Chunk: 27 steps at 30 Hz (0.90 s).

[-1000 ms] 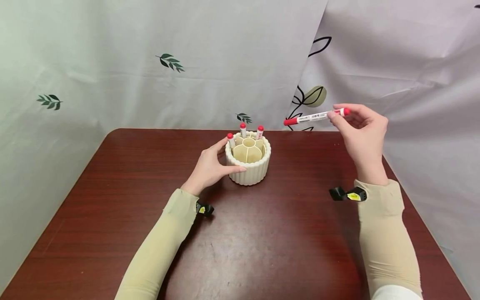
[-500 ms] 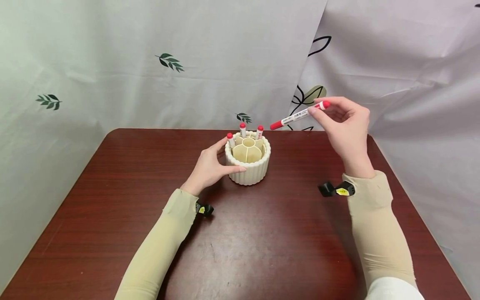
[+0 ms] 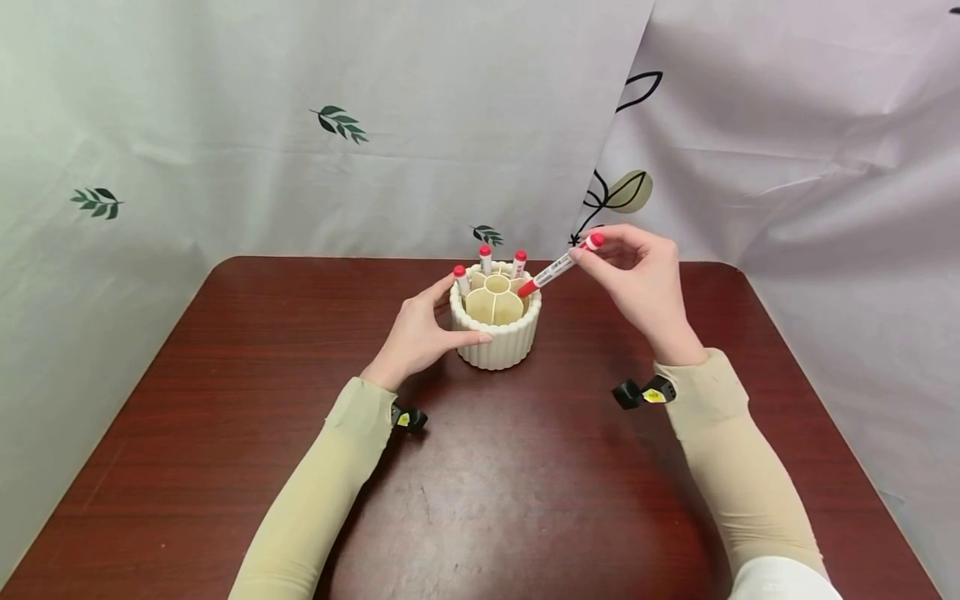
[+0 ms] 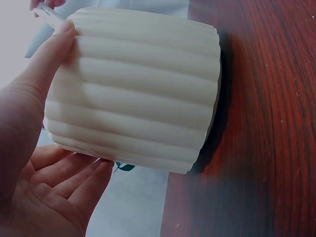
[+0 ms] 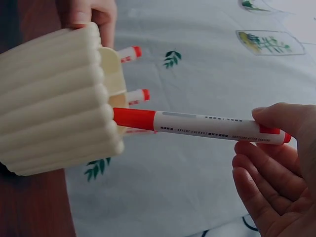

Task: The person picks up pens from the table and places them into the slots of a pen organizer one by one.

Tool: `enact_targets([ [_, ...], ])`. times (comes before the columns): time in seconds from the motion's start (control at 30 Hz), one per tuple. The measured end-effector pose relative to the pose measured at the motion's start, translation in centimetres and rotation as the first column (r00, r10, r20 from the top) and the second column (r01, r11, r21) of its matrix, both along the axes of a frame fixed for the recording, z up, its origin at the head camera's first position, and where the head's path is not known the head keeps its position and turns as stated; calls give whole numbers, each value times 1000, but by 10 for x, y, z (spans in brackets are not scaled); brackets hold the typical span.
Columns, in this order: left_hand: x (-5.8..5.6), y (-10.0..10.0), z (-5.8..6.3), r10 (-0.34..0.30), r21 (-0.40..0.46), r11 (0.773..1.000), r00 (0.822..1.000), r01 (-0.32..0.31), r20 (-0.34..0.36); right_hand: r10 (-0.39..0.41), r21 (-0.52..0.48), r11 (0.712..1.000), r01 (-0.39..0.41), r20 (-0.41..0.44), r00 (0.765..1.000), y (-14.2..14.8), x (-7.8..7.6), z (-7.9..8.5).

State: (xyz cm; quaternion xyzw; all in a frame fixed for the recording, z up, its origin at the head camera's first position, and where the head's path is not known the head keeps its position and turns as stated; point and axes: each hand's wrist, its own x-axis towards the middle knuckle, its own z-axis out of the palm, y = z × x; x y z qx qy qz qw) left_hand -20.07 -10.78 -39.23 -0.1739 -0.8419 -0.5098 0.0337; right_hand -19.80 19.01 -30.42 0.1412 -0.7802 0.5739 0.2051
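Observation:
A cream, ribbed pen holder [image 3: 498, 346] with petal-shaped compartments stands on the table. My left hand [image 3: 416, 337] grips its left side, thumb across the front near the rim and fingers round the back, as the left wrist view also shows. Three red-capped markers stand in it: one at the left [image 3: 462, 282], one at the back [image 3: 486, 260], one at the back right [image 3: 519, 265]. My right hand [image 3: 637, 275] pinches a white marker [image 5: 197, 123] by its red end between thumb and fingers. Tilted down to the left, that marker has its red cap at the holder's right rim.
The dark red-brown wooden table [image 3: 480, 492] has its back edge just behind the holder. A pale curtain [image 3: 420, 108] with leaf prints hangs behind and at the sides. Each wrist wears a small black camera, the right one [image 3: 645, 392] near the sleeve cuff.
My right hand has moved left and lower, bringing the marker from out beside the holder to its rim and tilting it more steeply. The left hand and holder have stayed put.

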Motion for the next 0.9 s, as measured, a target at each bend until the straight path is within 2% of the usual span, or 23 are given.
enact_targets([
  [0.4,-1,-1,-2,2,-3,1000,1000,-2,-4,19,71,997,-24,59,998,-18,-8,-16],
  [0.73,0,-2,-1,2,-6,1000,1000,-2,-18,74,169,983,-76,21,997,-32,-12,-35],
  [0.9,-1,-2,-2,10,-25,1000,1000,-11,-19,76,200,977,-77,15,997,-35,-12,-40],
])
